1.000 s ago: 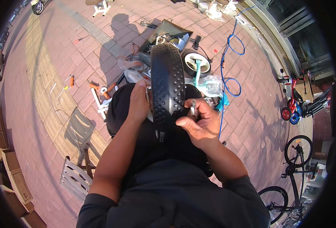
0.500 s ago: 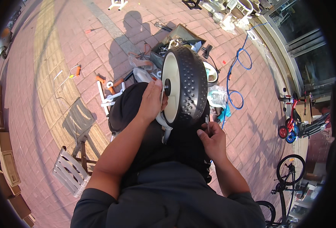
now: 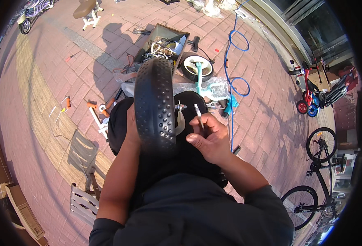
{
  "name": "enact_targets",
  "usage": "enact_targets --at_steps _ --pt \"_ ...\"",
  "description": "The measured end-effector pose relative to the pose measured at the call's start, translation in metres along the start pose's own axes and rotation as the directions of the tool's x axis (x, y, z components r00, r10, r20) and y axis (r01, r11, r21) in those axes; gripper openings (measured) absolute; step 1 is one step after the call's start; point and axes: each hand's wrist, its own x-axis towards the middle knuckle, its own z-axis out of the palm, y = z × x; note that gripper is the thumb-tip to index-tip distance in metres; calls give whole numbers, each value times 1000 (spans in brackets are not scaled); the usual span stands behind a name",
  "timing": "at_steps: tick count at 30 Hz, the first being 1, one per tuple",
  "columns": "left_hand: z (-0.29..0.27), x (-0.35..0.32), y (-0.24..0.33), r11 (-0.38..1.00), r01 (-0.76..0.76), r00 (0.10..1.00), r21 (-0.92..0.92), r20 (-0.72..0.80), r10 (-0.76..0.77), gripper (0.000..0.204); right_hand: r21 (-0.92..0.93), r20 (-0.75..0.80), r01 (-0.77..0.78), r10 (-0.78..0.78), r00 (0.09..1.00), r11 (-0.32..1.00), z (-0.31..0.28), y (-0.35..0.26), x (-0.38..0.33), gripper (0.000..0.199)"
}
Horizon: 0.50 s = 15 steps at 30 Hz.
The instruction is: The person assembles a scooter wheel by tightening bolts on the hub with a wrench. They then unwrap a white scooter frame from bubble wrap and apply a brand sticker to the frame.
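two hands are at one black wheel (image 3: 154, 102), which stands upright over the person's lap, its studded tread facing the head. the left hand (image 3: 132, 128) is against the wheel's left side; its fingers are hidden there, so how they close cannot be told. the right hand (image 3: 212, 139) has its fingers pinching a slim metal tool (image 3: 198, 112), tip up, near but apart from a bolt (image 3: 182, 107) that sticks out on the wheel's right. a pale bracket (image 3: 181, 123) sits by the bolt. the work looks partway: bolt and bracket are at the wheel, but the tool is off the bolt, and whether anything is tight cannot be told. beyond the knees, a second wheel (image 3: 188, 65) lies on the paving (image 3: 267, 139) with a teal fork (image 3: 199, 76) across it, near a box (image 3: 164, 31) of jumbled parts, a clear bag (image 3: 218, 86) and a blue hose (image 3: 226, 61).
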Motion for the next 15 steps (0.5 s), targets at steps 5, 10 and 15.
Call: enact_targets --at_steps 5,10,15 --pt "-11 0 0 990 -96 995 102 6 96 26 -344 152 291 -253 955 893 36 -8 -6 60" --pt "-13 2 0 985 -121 992 126 46 116 27 -414 119 314 -291 949 855 45 -4 -8 50" --pt "-13 3 -1 983 -126 990 134 80 116 29 -428 109 251 -226 968 868 42 -6 -12 46"
